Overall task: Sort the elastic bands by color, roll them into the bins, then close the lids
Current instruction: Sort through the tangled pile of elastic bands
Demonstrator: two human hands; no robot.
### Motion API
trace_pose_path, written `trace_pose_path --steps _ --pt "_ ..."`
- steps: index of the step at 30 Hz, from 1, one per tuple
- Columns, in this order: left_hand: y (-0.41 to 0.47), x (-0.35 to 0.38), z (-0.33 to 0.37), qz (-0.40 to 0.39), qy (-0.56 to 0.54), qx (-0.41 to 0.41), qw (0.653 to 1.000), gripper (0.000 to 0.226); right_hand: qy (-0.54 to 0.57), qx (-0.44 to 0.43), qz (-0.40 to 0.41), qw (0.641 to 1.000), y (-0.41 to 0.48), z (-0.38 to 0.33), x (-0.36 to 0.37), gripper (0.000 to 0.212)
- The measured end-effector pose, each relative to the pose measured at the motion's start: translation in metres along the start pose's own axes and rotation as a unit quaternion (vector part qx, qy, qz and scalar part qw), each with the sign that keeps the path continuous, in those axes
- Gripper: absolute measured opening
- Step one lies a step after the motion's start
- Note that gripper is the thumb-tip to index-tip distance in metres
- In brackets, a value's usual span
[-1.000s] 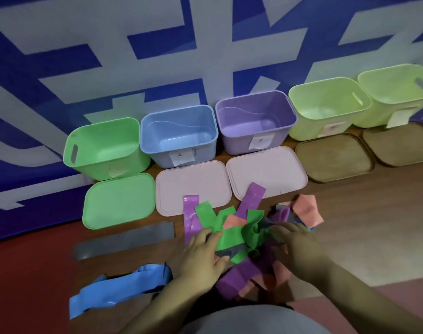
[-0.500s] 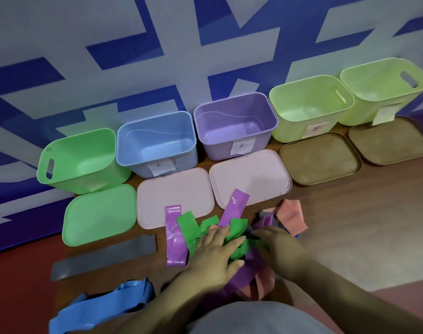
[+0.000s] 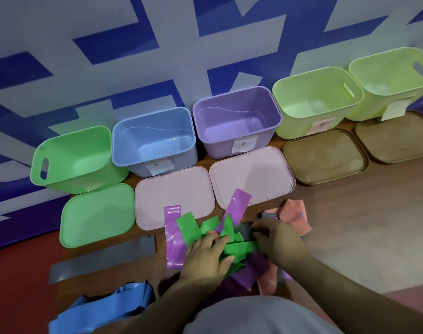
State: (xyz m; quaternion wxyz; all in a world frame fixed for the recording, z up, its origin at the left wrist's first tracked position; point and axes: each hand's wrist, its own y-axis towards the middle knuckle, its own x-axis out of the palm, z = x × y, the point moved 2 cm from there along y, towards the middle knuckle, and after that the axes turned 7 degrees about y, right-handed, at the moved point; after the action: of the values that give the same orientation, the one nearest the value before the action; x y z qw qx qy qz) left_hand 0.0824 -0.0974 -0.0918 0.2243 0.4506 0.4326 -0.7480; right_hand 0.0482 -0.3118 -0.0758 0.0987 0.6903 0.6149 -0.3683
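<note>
A mixed pile of elastic bands lies on the floor in front of me: green bands (image 3: 193,227), purple bands (image 3: 172,239), salmon bands (image 3: 294,216) and a grey one. My left hand (image 3: 205,257) rests on the pile, and a green band (image 3: 240,246) runs between its thumb and fingers. My right hand (image 3: 281,242) curls its fingers onto the other end of that green band. Set apart at the left are a flat grey band (image 3: 102,259) and several blue bands (image 3: 104,309). Several open bins line the wall: green (image 3: 73,141), blue (image 3: 155,112), purple (image 3: 237,91) and two lime (image 3: 316,73).
A lid lies on the floor before each bin: green lid (image 3: 97,215), two pink lids (image 3: 171,186) (image 3: 251,172), two brown lids (image 3: 326,157) (image 3: 396,141). All the bins hold nothing. A blue and grey patterned wall stands behind them. Bare wooden floor stretches to the right.
Both hands have crept forward into the pile and closer together over the green bands. The view has swung, so the bins sit further left in the frame.
</note>
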Motion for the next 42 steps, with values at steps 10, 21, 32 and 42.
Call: trace_pose_path --steps 10,21,32,42 --pt "0.0 -0.01 0.005 0.037 -0.049 -0.018 0.998 0.052 0.166 0.001 0.069 0.984 -0.011 -0.024 -0.055 0.024" --pt "-0.018 -0.054 0.03 0.135 -0.203 -0.016 0.97 0.053 0.337 -0.053 0.093 0.935 -0.027 -0.056 -0.071 0.022" --pt "-0.013 -0.089 0.072 0.141 -0.457 -0.027 0.878 0.011 0.436 -0.048 0.1 0.893 -0.046 -0.074 -0.096 0.01" --pt "-0.03 -0.107 0.057 0.185 -0.522 -0.023 0.833 0.018 0.401 -0.062 0.031 0.914 -0.052 -0.067 -0.091 0.012"
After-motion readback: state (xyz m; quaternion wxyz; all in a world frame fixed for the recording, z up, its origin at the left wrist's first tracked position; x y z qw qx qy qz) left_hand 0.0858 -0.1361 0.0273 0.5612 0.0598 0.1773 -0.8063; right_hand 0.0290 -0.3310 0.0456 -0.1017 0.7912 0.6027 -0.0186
